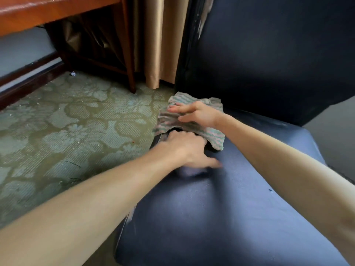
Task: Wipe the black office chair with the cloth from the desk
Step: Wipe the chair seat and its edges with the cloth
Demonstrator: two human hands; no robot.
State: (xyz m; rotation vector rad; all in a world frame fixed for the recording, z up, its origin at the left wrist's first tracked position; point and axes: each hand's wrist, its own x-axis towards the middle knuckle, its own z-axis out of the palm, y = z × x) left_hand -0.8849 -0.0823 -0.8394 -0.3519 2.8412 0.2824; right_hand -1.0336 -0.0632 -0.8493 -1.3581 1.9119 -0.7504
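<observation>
The black office chair fills the right half of the view, with its seat [230,217] in front and its backrest [269,54] upright behind. A striped green and pink cloth [215,136] lies crumpled on the seat's rear left corner. My right hand [196,115] lies flat on top of the cloth, fingers straight and pointing left, pressing it down. My left hand [184,148] is just in front of the cloth at the seat's left edge. Its fingers curl over that edge under the cloth's hem, and its blurred thumb lies on the seat.
A red-brown wooden desk [48,14] stands at the upper left, with a desk leg [130,73] reaching the patterned green carpet [67,131]. A tan curtain [159,45] hangs behind, right beside the chair's backrest. A dark baseboard [28,79] runs along the left wall.
</observation>
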